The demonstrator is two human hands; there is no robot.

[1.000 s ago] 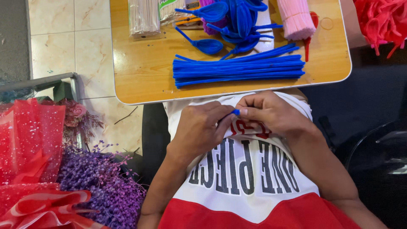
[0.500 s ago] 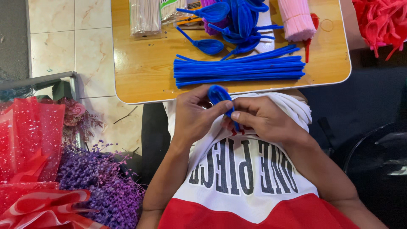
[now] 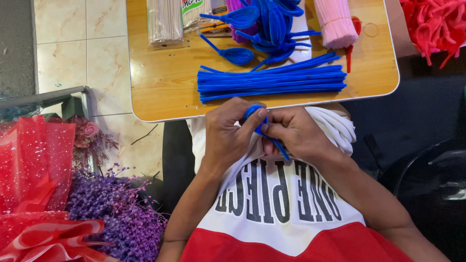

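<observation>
My left hand (image 3: 228,138) and right hand (image 3: 296,133) both pinch one blue pipe cleaner (image 3: 259,123), fingers closed, keeping its loop curled. Straight blue pipe cleaners (image 3: 272,82) lie near on the wooden table (image 3: 165,92).

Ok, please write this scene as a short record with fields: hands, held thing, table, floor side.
left hand: pinches the blue loop
right hand: grips the same loop
held thing: blue pipe cleaner, bent into a loop
table: straight blue stems, finished blue loops, pink bundle, white sticks
floor side: purple flowers, red mesh

Wooden table (image 3: 165,92) (blue pipe cleaners (image 3: 272,81))
</observation>
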